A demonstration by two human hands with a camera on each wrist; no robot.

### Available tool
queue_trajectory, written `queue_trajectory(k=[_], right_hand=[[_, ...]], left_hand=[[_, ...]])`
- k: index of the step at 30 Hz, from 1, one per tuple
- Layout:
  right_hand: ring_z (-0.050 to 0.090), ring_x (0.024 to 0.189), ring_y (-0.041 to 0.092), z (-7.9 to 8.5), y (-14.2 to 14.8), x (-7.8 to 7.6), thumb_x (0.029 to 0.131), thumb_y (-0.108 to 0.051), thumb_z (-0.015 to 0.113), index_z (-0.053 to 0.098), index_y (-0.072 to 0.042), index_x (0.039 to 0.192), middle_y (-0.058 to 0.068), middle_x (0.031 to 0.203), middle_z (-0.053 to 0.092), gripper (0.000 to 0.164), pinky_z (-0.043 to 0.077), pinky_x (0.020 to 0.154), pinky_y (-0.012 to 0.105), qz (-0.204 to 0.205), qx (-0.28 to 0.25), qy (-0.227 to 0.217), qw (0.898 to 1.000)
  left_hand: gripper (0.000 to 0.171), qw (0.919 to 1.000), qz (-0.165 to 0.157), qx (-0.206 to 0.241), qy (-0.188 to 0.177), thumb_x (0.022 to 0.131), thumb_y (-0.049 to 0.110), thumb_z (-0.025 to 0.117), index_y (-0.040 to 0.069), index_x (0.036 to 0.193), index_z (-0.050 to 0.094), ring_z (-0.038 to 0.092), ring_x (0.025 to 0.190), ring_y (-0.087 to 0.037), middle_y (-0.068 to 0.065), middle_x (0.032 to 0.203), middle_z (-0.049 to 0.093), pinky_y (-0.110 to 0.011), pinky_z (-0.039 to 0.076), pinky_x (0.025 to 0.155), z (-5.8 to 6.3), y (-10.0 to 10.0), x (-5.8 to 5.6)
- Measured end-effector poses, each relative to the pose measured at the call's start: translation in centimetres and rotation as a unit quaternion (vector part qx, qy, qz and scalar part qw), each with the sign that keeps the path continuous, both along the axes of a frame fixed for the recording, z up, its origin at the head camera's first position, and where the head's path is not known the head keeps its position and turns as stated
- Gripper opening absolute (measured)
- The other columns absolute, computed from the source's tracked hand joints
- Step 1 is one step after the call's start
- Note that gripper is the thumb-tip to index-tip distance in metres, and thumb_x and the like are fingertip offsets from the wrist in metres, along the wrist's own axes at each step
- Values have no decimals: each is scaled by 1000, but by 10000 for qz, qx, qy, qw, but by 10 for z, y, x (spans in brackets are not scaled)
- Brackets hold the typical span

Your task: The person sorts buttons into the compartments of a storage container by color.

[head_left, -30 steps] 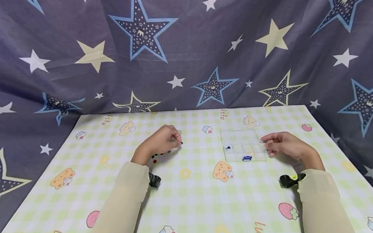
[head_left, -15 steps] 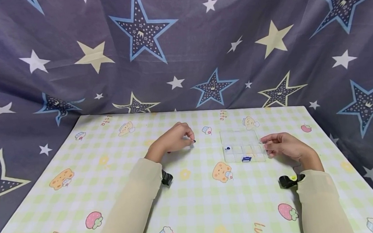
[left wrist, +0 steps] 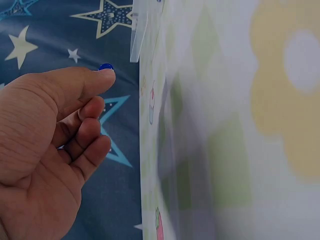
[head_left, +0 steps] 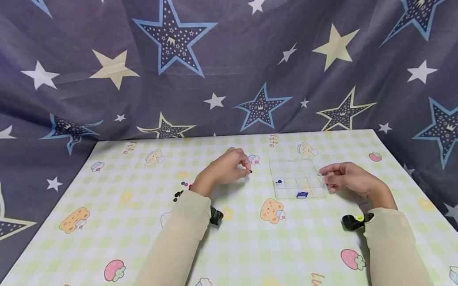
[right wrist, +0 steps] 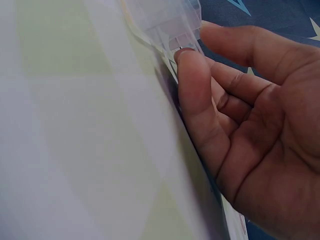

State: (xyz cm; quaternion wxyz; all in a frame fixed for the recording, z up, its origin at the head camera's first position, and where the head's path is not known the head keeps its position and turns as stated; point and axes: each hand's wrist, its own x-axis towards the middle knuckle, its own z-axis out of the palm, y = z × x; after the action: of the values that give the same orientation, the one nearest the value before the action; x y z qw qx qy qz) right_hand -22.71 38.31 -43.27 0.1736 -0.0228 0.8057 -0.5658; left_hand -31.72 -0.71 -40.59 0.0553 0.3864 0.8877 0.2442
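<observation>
Stretching lengthwise left-right: clear box [head_left: 291,184]

Tablecloth [head_left: 236,249]: "life" twice, cut-off "luc" twice

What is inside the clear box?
A small blue piece lies in the clear box, far-left compartment. The right hand covers part of the box's right edge; anything there is hidden.

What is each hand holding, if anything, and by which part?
The left hand pinches a small blue piece between its fingers, one rounded edge showing. The right hand touches the right side of the clear box; whether it grips cannot be told.
</observation>
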Motion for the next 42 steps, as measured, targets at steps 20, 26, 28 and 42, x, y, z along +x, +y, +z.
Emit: queue_trajectory(k=[20, 26, 28, 42], right_hand=[[66, 78, 20, -2, 3, -2, 99, -7, 65, 46, 16, 139, 11, 95, 66, 49, 59, 73, 35, 59, -58, 1, 10000], [65, 78, 19, -1, 2, -1, 99, -7, 65, 46, 16, 139, 10, 94, 66, 50, 58, 72, 34, 70, -73, 23, 9999], [65, 78, 19, -2, 2, -1, 100, -8, 65, 46, 16, 139, 10, 94, 66, 50, 58, 72, 34, 99, -83, 39, 9999], [65, 78, 19, -2, 2, -2, 99, -8, 65, 46, 16, 139, 10, 94, 66, 50, 58, 73, 34, 105, 2, 60, 9999]], left_hand=[[4, 9995, -292, 94, 48, 95, 14, 72, 16, 92, 74, 51, 108, -17, 2, 101, 62, -32, 41, 101, -6, 36, 1], [3, 9992, -356, 116, 102, 95, 14, 72, 15, 93, 74, 52, 110, -18, 2, 103, 62, -31, 41, 103, -5, 47, 5], [3, 9991, -408, 106, 104, 95, 15, 72, 14, 94, 74, 52, 110, -18, 2, 103, 63, -31, 40, 103, -6, 49, 5], [4, 9982, -587, -5, 113, 95, 16, 73, 17, 91, 74, 53, 107, -17, 3, 100, 62, -31, 39, 102, -6, 66, 8]])
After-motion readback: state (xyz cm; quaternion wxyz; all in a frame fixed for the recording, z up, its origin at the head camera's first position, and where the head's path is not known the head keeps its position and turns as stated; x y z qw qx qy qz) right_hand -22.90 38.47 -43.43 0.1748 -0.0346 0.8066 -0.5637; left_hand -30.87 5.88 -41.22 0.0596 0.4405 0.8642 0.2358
